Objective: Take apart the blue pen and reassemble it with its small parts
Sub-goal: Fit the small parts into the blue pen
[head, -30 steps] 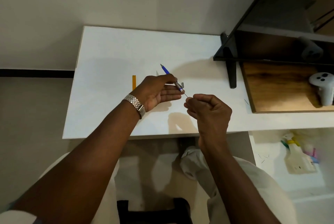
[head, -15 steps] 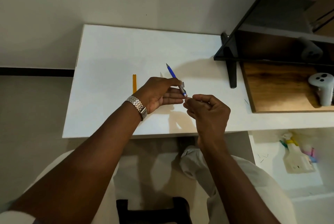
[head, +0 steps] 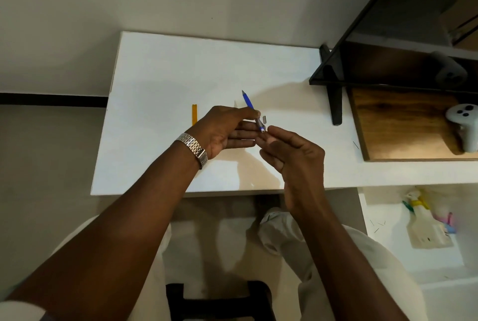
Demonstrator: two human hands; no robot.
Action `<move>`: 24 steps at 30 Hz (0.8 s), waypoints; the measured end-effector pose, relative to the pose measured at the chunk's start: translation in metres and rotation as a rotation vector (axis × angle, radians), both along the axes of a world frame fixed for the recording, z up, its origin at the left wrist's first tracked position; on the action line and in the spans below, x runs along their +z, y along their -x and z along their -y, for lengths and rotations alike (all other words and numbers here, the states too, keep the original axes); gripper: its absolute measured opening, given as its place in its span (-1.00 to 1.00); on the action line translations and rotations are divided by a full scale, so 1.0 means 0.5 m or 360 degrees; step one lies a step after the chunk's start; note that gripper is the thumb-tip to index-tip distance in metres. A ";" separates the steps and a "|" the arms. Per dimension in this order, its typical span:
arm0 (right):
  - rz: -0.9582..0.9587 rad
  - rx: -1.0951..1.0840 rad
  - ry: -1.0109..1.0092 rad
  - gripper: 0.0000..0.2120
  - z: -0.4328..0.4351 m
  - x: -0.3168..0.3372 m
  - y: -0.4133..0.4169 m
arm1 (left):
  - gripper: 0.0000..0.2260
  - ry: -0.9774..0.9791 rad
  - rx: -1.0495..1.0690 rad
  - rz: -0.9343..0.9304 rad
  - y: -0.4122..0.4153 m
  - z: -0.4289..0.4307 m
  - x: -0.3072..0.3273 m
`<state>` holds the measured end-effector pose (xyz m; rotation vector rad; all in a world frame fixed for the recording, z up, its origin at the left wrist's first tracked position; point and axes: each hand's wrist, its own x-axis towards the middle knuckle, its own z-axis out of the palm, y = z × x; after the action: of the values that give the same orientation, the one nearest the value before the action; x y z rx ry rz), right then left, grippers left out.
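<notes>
The blue pen (head: 248, 100) is held above the white table (head: 160, 75), its tip pointing away from me and its silver clip end toward me. My left hand (head: 227, 129), with a metal watch on the wrist, grips the pen's rear half between thumb and fingers. My right hand (head: 289, 150) meets the pen's rear end with thumb and forefinger pinched there. Whatever small part it may hold is hidden by the fingertips.
A small orange strip (head: 194, 114) lies on the table left of my hands. A black shelf frame (head: 333, 87) and a wooden board (head: 403, 124) with a white controller (head: 464, 126) stand at the right. A spray bottle (head: 424, 222) lies on the floor.
My right hand has closed in on the pen's rear end, and the thin rod that stuck out of it a second ago no longer shows. The pen has tilted more upright.
</notes>
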<state>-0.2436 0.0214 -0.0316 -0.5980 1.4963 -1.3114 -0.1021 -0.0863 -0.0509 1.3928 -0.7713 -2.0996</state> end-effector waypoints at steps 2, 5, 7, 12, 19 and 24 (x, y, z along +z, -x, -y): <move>-0.0069 0.0003 0.0034 -0.80 0.000 -0.003 -0.002 | -0.75 -0.0004 -0.0004 -0.0005 0.000 0.000 0.001; -0.0211 -0.0034 0.0076 -0.85 0.001 -0.010 -0.007 | -0.78 0.0001 -0.0040 -0.0016 0.001 -0.003 0.000; -0.0326 -0.0045 0.0089 -0.87 0.002 -0.017 -0.009 | -0.83 0.0007 -0.0072 -0.0013 0.001 -0.005 0.000; -0.0437 -0.0049 0.0113 -0.89 0.003 -0.030 -0.013 | -0.83 0.0004 -0.0104 -0.0029 -0.004 -0.009 0.000; -0.0495 -0.0074 0.0035 -0.91 0.021 -0.026 0.032 | -0.81 -0.0035 0.0038 -0.0023 -0.030 0.009 0.000; -0.0974 0.0280 -0.0222 -0.86 0.067 -0.066 0.064 | -0.70 -0.0035 0.0051 0.0067 -0.034 0.010 -0.007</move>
<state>-0.2757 -0.0121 -0.0648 -1.0771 1.9520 -0.9145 -0.0849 -0.0910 -0.0546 1.4554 -0.7397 -2.0666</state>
